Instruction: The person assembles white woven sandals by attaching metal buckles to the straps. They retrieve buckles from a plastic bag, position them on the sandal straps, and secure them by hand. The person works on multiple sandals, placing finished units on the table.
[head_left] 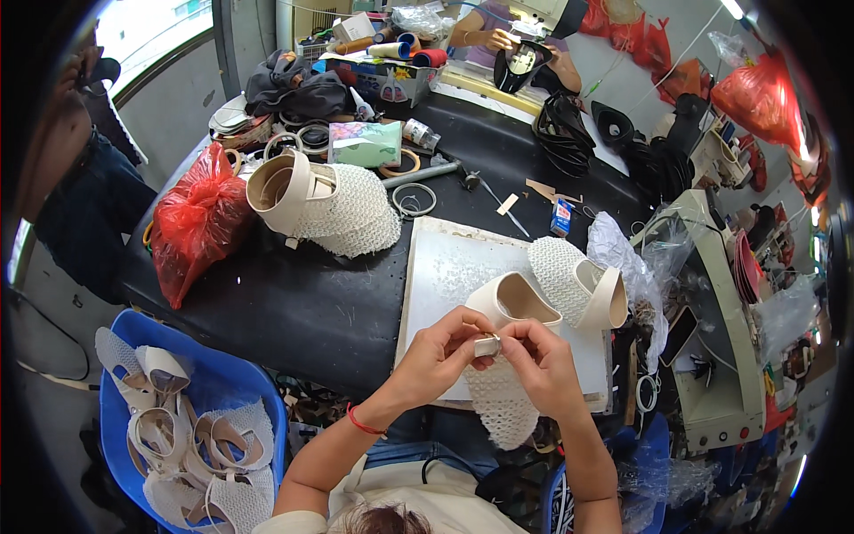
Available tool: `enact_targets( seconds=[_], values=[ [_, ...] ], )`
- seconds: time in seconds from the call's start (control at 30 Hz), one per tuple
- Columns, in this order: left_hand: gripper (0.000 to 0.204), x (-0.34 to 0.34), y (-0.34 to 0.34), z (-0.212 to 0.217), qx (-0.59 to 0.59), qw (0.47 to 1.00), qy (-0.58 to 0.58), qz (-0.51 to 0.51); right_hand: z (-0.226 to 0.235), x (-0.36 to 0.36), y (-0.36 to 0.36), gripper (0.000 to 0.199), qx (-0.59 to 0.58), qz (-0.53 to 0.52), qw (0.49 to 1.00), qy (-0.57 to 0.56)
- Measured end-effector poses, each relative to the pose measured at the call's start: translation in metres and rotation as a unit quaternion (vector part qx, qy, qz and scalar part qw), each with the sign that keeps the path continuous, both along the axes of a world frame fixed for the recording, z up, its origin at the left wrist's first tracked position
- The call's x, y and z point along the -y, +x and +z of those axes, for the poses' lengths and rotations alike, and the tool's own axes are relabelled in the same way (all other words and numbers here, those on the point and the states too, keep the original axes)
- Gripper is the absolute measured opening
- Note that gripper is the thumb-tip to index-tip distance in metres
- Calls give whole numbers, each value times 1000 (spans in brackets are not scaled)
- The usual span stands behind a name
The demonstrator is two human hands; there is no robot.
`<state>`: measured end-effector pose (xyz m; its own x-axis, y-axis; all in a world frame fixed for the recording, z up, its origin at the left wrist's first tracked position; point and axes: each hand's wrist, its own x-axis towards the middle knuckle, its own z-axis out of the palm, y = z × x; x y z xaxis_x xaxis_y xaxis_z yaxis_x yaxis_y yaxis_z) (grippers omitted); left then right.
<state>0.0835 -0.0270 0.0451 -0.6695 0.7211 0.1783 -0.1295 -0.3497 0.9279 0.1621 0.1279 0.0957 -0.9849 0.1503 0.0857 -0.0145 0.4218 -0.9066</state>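
Both my hands meet over the near edge of a white board [445, 267], pinching a small pale strap end with what looks like a buckle [487, 346]. My left hand [434, 356] closes on it from the left, a red cord round its wrist. From the right, my right hand [541, 363] grips the same piece with thumb and fingers. The strap appears to belong to a cream woven shoe upper [503, 400] that hangs below my hands, its smooth band [516, 298] standing up behind them. Another woven upper [560, 267] lies on the board just beyond.
A blue basket [277, 418] of similar uppers stands at the lower left. On the black table [311, 311] are stacked uppers [356, 214], a red plastic bag [200, 222], a hammer [422, 173] and a small blue box [561, 217]. Across the table, another person's hands [500, 40] hold a dark piece.
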Motion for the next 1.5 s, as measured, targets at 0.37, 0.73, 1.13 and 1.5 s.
enact_targets(
  seconds=[0.37,0.73,1.13,1.5],
  values=[
    [28,-5,8,26,69,997,35,2,19,13,7,26,-212,-82,958,175],
    [29,-13,3,35,73,996,-37,20,9,11,1,20,-297,-105,866,389],
    [25,-5,-3,29,95,993,-64,-19,9,6,-4,12,-123,-147,980,43],
    [23,-1,-1,32,63,994,-92,6,18,11,-1,13,-192,-99,964,157]
  ],
)
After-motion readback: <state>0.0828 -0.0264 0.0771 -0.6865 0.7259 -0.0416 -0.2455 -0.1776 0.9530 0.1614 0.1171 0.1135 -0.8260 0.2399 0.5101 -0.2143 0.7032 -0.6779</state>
